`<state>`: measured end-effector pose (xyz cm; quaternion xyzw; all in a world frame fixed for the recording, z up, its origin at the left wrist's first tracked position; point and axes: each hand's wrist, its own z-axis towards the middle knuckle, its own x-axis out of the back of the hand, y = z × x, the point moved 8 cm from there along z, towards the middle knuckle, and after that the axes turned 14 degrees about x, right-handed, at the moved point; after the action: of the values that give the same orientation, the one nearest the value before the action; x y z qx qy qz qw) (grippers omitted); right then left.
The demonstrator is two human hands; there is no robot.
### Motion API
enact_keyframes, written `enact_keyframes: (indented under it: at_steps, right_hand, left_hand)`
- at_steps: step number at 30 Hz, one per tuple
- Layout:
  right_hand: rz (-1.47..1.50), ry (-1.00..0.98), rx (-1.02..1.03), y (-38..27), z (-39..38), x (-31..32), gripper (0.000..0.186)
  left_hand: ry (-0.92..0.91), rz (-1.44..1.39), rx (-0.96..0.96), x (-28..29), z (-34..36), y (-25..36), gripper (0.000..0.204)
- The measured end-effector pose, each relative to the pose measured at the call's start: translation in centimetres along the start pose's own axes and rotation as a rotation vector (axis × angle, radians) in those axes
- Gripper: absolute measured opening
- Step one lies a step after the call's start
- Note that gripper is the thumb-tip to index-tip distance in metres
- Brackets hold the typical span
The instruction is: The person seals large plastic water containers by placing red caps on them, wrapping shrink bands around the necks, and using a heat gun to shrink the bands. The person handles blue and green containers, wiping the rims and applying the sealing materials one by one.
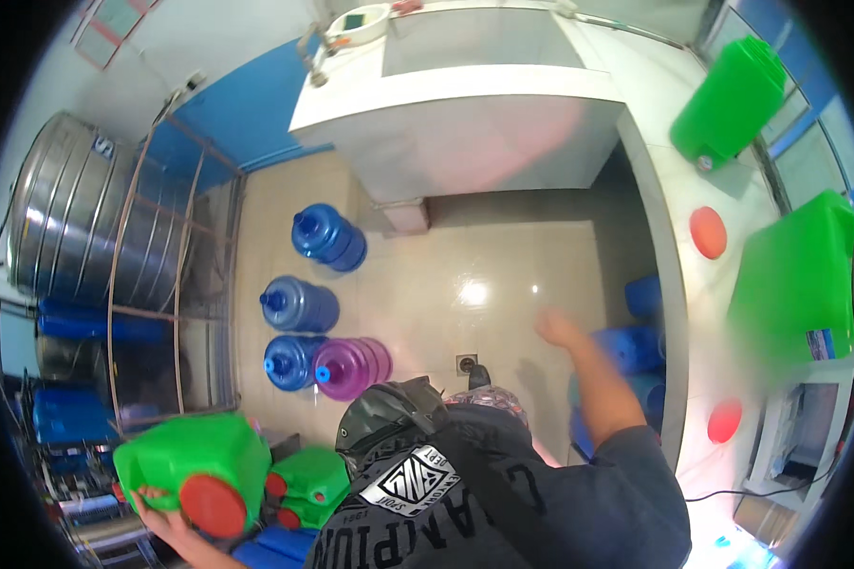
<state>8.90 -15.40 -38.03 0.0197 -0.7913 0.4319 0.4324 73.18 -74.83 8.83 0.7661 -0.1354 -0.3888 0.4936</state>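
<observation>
At the lower left my left hand (164, 517) is closed round the handle of a green plastic jerrycan (232, 455) with a wide red cap, which is tipped on its side. Beside it is a second green jerrycan (313, 482) with red caps. My right hand (560, 329) hangs in the air over the tiled floor, fingers loosely curled, with nothing visible in it. Several large water bottles stand on the floor ahead to the left: three blue ones, such as the far blue bottle (337, 242), and a purple bottle (359, 368).
On the white counter (674, 209) at the right are an upright green container (731, 104), a large green jerrycan (802, 275) and two red lids (709, 233). More blue bottles (631, 351) are under it. A steel tank (85, 218) and metal rack line the left. A floor drain (466, 364) lies ahead.
</observation>
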Motion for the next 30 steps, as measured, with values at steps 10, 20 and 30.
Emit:
enact_keyframes:
  at_steps: [10,20,30]
  right_hand:
    - [0.49,0.353,0.337,-21.3,5.4,23.9,0.056]
    - [1.157,0.51,-0.197,-18.0,7.5,33.8,0.092]
    - [1.036,0.981,-0.187,-9.7,5.0,38.5,0.093]
  left_hand:
    - [-0.564,0.444,-0.656,-47.6,31.7,-13.2,0.04]
    - [-1.4,0.629,-0.778,-74.8,32.6,-30.3,0.026]
    - [-1.47,0.625,-0.825,-84.1,32.2,-36.7,0.019]
